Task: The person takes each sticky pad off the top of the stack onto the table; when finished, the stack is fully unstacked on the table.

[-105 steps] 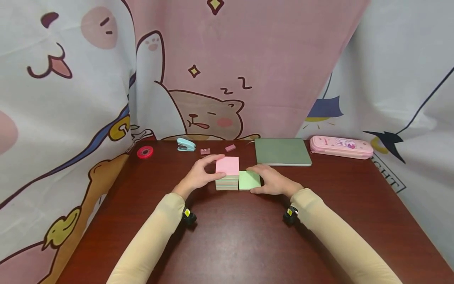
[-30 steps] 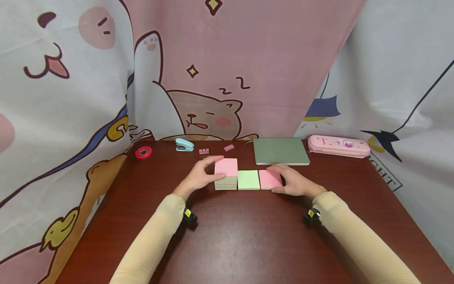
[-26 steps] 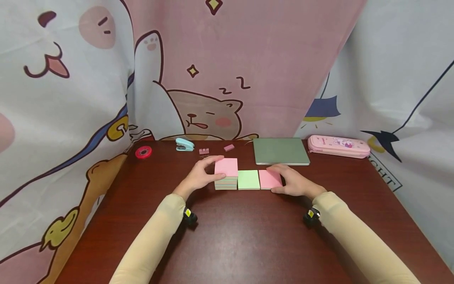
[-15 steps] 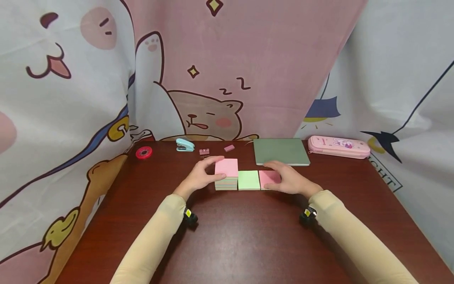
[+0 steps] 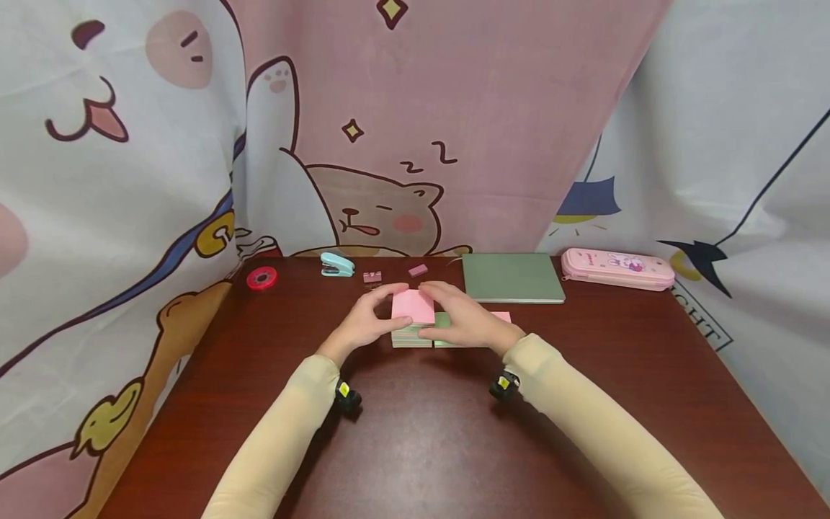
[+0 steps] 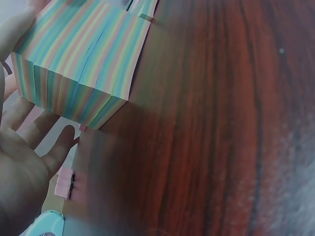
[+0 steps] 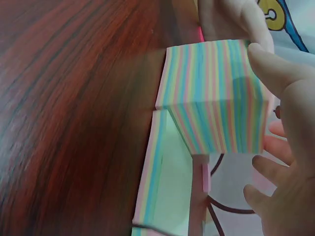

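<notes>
A tall stack of sticky notes (image 5: 413,306), pink on top with pastel-striped sides, stands on the dark wooden table. My left hand (image 5: 359,322) holds its left side, thumb at the front and fingers at the back. Around its right side my right hand (image 5: 472,321) pinches the upper part, thumb at the front edge, fingers behind. In the right wrist view the right thumb (image 7: 275,66) lies at the top corner of the striped stack. A low light-green pad (image 7: 172,177) sits right of the stack, and a pink pad (image 5: 503,316) beyond it is mostly hidden by my right hand.
At the back lie a red ring-shaped roll (image 5: 262,278), a light-blue stapler (image 5: 337,264), a pink binder clip (image 5: 372,277), a small pink block (image 5: 418,270), a green notebook (image 5: 514,277) and a pink pencil case (image 5: 618,269). Printed cloth hangs behind the table.
The right hand placed a pink pad right of the green one, let go and moved left to the tall stack. The left hand has stayed on the stack.
</notes>
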Action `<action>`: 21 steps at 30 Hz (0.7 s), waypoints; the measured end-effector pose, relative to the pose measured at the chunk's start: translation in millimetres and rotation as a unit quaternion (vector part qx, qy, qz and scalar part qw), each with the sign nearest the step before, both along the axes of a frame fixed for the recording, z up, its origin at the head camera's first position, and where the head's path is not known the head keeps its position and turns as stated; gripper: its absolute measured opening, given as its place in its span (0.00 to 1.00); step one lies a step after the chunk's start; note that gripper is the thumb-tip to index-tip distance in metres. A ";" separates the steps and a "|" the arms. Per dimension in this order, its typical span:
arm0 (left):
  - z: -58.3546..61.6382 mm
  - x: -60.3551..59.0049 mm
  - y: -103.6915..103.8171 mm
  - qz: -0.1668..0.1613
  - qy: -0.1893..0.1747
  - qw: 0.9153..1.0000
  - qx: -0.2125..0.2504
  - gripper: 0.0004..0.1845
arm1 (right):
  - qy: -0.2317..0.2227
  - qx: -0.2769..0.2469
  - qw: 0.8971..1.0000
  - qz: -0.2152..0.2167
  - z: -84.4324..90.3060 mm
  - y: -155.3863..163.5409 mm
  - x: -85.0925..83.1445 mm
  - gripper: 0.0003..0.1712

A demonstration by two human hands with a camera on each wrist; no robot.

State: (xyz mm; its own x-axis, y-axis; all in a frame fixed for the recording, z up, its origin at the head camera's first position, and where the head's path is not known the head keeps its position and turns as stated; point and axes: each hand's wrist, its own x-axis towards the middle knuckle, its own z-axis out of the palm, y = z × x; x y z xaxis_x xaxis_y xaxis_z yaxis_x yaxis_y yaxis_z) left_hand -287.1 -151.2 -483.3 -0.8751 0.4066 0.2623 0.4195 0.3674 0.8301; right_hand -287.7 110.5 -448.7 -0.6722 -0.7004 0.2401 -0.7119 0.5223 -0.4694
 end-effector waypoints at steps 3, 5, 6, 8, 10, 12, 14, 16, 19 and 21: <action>0.1 0.3 0.6 -0.009 -0.001 1.000 0.011 0.38 | 0.006 0.002 1.000 0.008 0.4 -8.4 -0.8 0.52; 0.4 0.2 1.0 -0.018 -0.003 1.000 0.024 0.39 | 0.013 -0.002 1.000 0.009 1.0 -11.5 -1.2 0.50; 0.6 0.1 0.9 -0.022 -0.004 0.999 0.029 0.40 | 0.014 -0.007 1.000 0.008 1.3 -12.1 -1.3 0.49; 1.2 0.4 0.9 -0.029 -0.009 0.999 0.037 0.41 | 0.016 -0.015 1.000 0.003 1.1 -11.3 -1.2 0.47; 1.6 0.6 0.5 -0.033 -0.016 0.998 0.040 0.43 | 0.014 -0.024 1.000 -0.002 0.0 -8.1 -1.5 0.45; 1.9 0.7 0.0 -0.035 -0.024 0.998 0.035 0.44 | 0.008 -0.032 0.999 -0.007 -1.6 -1.8 -1.6 0.44; 2.0 1.1 -0.5 -0.033 -0.030 0.999 0.025 0.44 | 0.006 -0.043 0.999 -0.006 -3.7 7.4 -1.5 0.44; 1.7 1.4 -0.9 -0.027 -0.033 0.999 0.012 0.44 | 0.008 -0.054 0.999 -0.003 -5.5 19.3 -1.1 0.44; 1.4 2.8 -1.7 -0.009 -0.033 0.999 -0.014 0.42 | 0.015 -0.070 0.997 -0.004 -8.2 40.7 0.4 0.44; 1.6 3.8 -2.2 0.001 -0.032 0.999 -0.027 0.42 | 0.022 -0.073 0.997 -0.012 -10.6 56.3 1.9 0.44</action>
State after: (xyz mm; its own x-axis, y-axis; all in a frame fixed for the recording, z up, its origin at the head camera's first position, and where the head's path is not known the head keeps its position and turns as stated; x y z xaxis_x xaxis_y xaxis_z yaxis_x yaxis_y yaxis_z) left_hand -283.4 -153.4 -481.7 -0.8901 0.4175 0.1826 0.3651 0.4137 0.8340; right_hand -285.8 166.9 -459.2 -0.6748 -0.6392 0.3689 -0.7218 0.4675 -0.5103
